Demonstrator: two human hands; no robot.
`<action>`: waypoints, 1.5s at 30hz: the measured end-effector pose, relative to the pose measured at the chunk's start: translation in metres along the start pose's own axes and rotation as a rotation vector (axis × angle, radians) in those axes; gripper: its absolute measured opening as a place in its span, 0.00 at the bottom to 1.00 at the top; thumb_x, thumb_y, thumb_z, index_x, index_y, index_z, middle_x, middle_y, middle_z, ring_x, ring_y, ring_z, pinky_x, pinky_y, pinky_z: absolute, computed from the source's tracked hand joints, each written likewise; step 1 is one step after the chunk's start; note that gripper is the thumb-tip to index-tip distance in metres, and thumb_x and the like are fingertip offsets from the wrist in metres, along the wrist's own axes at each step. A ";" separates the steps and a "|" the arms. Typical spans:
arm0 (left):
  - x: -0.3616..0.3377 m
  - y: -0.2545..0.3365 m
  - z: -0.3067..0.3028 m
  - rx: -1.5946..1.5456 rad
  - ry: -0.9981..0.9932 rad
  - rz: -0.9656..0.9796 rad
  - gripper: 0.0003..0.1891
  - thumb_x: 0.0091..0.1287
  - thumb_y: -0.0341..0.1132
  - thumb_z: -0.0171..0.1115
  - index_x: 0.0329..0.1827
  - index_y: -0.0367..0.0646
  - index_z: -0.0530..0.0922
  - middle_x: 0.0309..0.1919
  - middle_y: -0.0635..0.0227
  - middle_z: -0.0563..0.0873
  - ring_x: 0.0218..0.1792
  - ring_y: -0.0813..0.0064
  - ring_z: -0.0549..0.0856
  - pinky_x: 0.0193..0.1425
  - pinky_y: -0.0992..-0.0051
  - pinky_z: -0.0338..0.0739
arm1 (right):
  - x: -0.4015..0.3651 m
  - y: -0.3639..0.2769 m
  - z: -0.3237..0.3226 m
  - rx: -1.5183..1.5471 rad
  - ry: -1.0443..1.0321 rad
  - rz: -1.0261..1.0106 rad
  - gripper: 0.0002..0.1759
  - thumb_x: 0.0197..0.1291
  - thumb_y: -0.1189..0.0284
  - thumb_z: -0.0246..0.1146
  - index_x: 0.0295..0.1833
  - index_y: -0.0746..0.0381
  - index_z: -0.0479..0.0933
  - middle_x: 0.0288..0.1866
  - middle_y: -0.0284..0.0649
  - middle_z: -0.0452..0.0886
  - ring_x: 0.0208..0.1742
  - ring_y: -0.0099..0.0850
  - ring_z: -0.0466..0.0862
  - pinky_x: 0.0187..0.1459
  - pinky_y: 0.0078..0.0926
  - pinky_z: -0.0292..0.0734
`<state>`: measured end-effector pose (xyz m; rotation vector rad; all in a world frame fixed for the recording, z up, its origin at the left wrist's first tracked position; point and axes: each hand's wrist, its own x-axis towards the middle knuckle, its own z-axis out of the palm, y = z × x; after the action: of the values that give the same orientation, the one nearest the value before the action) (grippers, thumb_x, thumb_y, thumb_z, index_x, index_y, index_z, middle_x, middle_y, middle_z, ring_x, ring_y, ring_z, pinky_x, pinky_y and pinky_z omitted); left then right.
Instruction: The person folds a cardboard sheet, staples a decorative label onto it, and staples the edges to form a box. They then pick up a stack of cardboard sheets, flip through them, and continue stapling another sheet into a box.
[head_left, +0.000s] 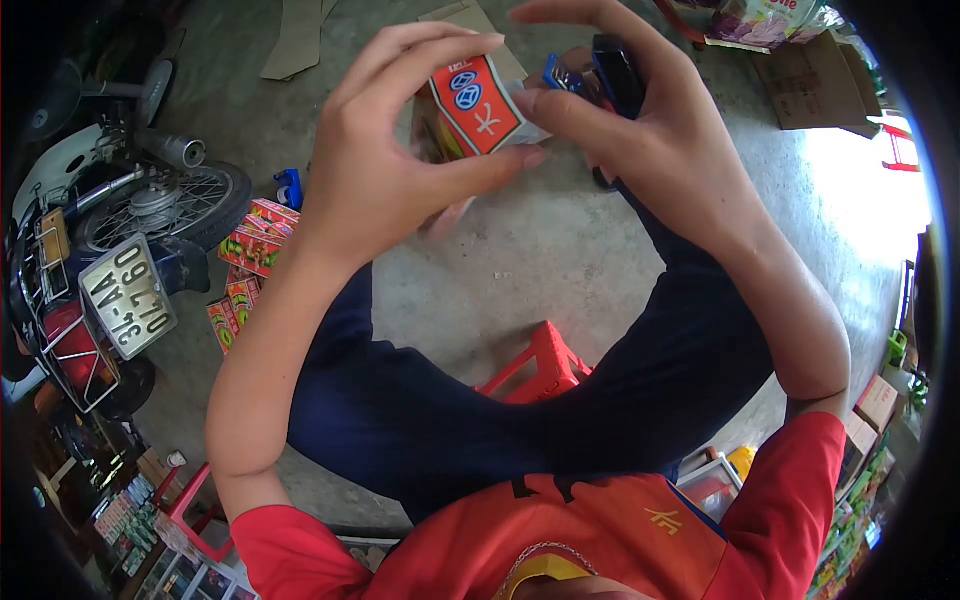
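Observation:
My left hand (390, 130) is curled around a small box (475, 110) with a red label, blue emblems and white lettering. The box is tilted, and its pale end faces right. In my right hand (660, 130) is a blue and black object (615, 75) that looks like a tape dispenser; my fingers partly hide it. The right thumb reaches across to the pale end of the box. Both hands are raised above my knees, close together.
Several red and green packs (255, 240) lie on the floor at left, beside a small blue object (288, 188). A parked motorbike (150, 200) stands further left. A red plastic stool (545, 365) shows between my legs. Cardboard boxes (815, 85) are at upper right.

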<state>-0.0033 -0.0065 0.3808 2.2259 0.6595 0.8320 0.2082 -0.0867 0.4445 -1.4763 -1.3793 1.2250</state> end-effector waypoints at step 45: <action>0.009 -0.005 -0.004 -0.176 0.088 0.170 0.47 0.56 0.55 0.85 0.74 0.36 0.75 0.70 0.53 0.75 0.71 0.56 0.79 0.74 0.56 0.80 | 0.038 -0.023 0.022 0.432 0.222 0.238 0.24 0.73 0.63 0.67 0.64 0.70 0.76 0.35 0.34 0.84 0.30 0.20 0.80 0.34 0.21 0.75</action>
<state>-0.0014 0.0042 0.3833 2.1162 0.4231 1.0373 0.1798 -0.0480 0.4552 -1.4371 -0.7492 1.3560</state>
